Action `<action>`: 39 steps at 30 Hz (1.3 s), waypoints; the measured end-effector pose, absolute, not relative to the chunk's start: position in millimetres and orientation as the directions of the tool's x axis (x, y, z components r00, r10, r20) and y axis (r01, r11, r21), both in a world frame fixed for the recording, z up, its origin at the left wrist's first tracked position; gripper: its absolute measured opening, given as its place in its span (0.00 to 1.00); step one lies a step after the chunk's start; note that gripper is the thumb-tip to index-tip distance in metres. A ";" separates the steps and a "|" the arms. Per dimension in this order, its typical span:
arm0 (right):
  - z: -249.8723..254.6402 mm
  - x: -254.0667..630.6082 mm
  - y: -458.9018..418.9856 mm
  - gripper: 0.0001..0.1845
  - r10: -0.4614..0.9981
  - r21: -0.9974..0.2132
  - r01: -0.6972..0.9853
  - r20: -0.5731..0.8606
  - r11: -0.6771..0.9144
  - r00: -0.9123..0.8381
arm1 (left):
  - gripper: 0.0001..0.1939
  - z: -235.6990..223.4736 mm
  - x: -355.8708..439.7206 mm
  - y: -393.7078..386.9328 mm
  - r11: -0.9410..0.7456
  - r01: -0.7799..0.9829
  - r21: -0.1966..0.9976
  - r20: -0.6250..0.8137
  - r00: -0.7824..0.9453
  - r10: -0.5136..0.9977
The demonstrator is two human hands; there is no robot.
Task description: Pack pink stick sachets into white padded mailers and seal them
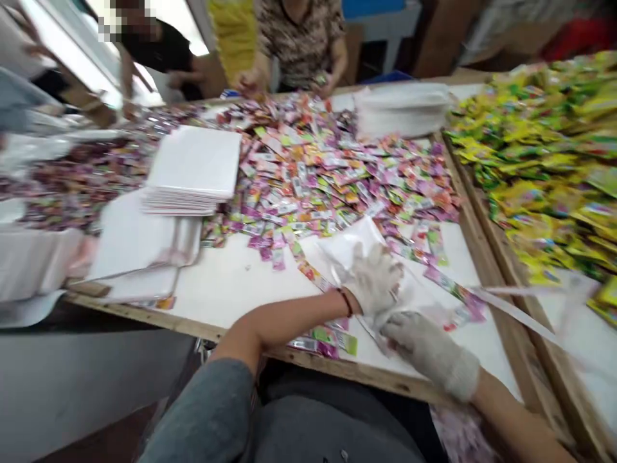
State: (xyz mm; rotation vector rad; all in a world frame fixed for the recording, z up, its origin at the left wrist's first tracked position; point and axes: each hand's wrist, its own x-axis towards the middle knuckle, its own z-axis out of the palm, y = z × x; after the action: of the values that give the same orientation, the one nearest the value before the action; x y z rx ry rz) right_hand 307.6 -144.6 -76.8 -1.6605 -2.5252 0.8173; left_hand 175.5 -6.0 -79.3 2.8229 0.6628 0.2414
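My left hand (373,280) wears a white glove and rests on a clear plastic bag (354,247) lying on the white table, its fingers bent over the bag. My right hand (427,347), also gloved, grips the near end of the same bag close to the table's front edge. A big heap of small colourful candy sachets (328,167) spreads over the table just beyond the bag. A few sachets (322,341) lie by my left wrist at the table's edge.
Stacks of white bags (195,167) lie at the left, another white stack (402,109) at the back. A wooden rim (475,231) divides this table from a pile of yellow-green packets (544,161) on the right. Other people (299,45) work at the far side.
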 end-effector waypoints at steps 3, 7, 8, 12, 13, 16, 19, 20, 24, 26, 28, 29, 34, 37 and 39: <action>-83.7 296.2 -128.9 0.17 0.838 -0.478 0.820 -0.264 0.316 -0.477 | 0.24 -89.6 174.4 15.8 -0.961 0.270 0.058 0.186 0.943 0.276; -74.4 260.5 -95.6 0.18 0.843 -0.377 0.875 -0.320 0.305 -0.432 | 0.23 -86.4 173.6 52.4 -0.996 -0.044 -0.077 0.142 0.988 -0.055; -72.8 251.2 -88.6 0.18 0.842 -0.355 0.880 -0.322 0.316 -0.432 | 0.22 -85.2 174.1 57.8 -0.994 -0.068 -0.084 0.124 0.989 -0.078; -77.0 231.4 -82.6 0.19 0.854 -0.369 0.849 -0.216 0.378 -0.474 | 0.22 -84.6 175.6 57.3 -0.999 -0.019 -0.050 0.094 0.995 -0.024; -79.2 232.0 -87.4 0.18 0.867 -0.402 0.830 -0.149 0.386 -0.475 | 0.22 -84.9 175.4 54.0 -0.999 0.001 -0.033 0.098 0.995 -0.002; -79.9 247.8 -112.9 0.12 0.915 -0.572 0.740 0.050 0.354 -0.399 | 0.21 -84.7 174.5 48.7 -0.998 0.042 0.037 0.122 0.991 0.047; -64.6 284.0 -146.6 0.10 0.975 -0.733 0.648 0.108 0.209 -0.192 | 0.23 -83.4 176.7 56.7 -0.990 0.022 0.141 0.138 0.990 0.042; -56.4 299.2 -157.6 0.10 0.990 -0.747 0.650 0.093 0.142 -0.109 | 0.24 -82.6 178.6 60.9 -0.982 0.010 0.188 0.135 0.990 0.035; -27.4 351.8 -185.9 0.10 0.987 -0.469 0.876 0.044 -0.117 0.156 | 0.31 -75.0 188.3 73.0 -0.973 0.000 0.230 0.025 1.000 0.006; -24.6 359.7 -183.6 0.16 0.990 -0.269 0.956 0.037 -0.121 0.136 | 0.37 -70.2 191.4 71.6 -0.984 0.020 0.175 -0.027 1.000 0.015; -30.4 352.9 -171.6 0.23 0.999 -0.197 0.980 -0.036 0.011 -0.018 | 0.42 -66.3 190.0 63.8 -0.989 0.064 0.133 -0.017 0.998 0.062; -35.3 346.2 -163.9 0.24 0.989 -0.200 0.975 -0.092 0.096 -0.116 | 0.42 -64.9 186.4 57.5 -0.988 0.100 0.119 0.005 0.995 0.101; -59.1 326.6 -137.9 0.18 0.939 -0.238 0.946 -0.212 0.220 -0.272 | 0.28 -61.6 131.7 15.6 -0.945 0.295 0.139 0.021 0.954 0.301; -66.9 337.2 -135.8 0.16 0.961 -0.347 0.924 -0.161 0.158 -0.225 | 0.21 -62.9 87.1 1.3 -0.925 0.317 0.211 -0.012 0.947 0.322; -69.6 345.6 -133.6 0.15 0.981 -0.437 0.897 -0.129 0.072 -0.142 | 0.10 -64.6 67.8 1.9 -0.881 0.370 0.294 -0.009 0.923 0.384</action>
State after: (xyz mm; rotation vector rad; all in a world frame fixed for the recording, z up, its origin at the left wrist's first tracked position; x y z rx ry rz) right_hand 345.6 -133.6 -69.6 -1.9134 -2.1444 0.6264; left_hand 67.8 1.9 -64.6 2.7907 0.5593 0.0711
